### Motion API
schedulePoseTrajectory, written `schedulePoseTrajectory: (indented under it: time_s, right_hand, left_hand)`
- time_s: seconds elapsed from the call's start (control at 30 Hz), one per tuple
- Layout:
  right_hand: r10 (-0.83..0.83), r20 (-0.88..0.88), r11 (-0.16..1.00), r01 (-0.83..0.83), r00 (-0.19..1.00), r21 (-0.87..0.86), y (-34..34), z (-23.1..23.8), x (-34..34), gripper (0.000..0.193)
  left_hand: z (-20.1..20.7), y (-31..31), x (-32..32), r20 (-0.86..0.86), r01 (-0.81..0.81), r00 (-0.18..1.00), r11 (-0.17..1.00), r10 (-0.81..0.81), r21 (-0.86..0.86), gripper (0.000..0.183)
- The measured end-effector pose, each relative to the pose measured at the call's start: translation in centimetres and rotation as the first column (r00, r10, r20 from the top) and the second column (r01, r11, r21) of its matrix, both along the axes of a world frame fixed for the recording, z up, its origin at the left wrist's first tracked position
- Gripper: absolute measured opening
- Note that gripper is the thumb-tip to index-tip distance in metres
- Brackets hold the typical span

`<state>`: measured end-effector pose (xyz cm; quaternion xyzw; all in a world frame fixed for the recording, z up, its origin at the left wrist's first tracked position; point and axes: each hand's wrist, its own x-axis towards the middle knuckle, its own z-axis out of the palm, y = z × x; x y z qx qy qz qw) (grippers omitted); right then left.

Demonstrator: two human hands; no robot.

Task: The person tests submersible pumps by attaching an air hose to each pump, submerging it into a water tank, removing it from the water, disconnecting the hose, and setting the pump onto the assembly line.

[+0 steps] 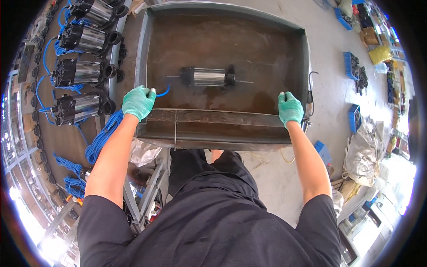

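Note:
A metal trough (227, 6) with a brown inside stands in front of me. In it lies a pump motor (209, 77), a shiny cylinder with black ends; a thin rod-like line sticks out on each side. My left hand (138, 103), in a green glove, is closed at the trough's left side around a blue cable (164, 91), whose short end pokes out over the trough. By the right wall my right hand (290, 108), gloved alike, has its fingers curled in; what they hold, if anything, is hidden. A rusty crossbar (222, 117) runs between my hands.
Several finished-looking pumps (79, 72) with blue cables stand in a row at the left. A coiled blue cable (103, 138) hangs beside my left forearm. A black cord (312, 93) loops off the trough's right wall. Blue bins (351, 65) and a pale sack (364, 151) stand farther right.

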<state>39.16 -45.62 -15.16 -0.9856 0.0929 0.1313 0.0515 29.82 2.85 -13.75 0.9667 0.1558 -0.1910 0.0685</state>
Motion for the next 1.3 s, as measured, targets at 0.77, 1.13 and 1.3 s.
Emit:
schedulePoseTrajectory:
  time_s: [0.77, 1.13, 1.3]
  right_hand:
    - [-0.001, -0.039, 1.000, 0.001, 0.999, -0.008, 0.17, 0.47, 0.08, 0.040]
    - [-0.008, -0.043, 1.000, 0.008, 0.999, 0.000, 0.14, 0.36, 0.20, 0.039]
    - [-0.007, -0.037, 1.000, 0.007, 0.999, 0.001, 0.01, 0.27, 0.19, 0.039]
  left_hand:
    - [-0.51, 0.07, -0.19, 0.050, 0.015, 0.999, 1.000, -0.015, 0.004, 0.044]
    - [-0.70, 0.24, -0.19, 0.062, 0.016, 0.998, 1.000, -0.016, 0.002, 0.044]
    - [-0.45, 0.05, -0.03, 0.056, 0.022, 0.998, 1.000, -0.023, 0.013, 0.043]
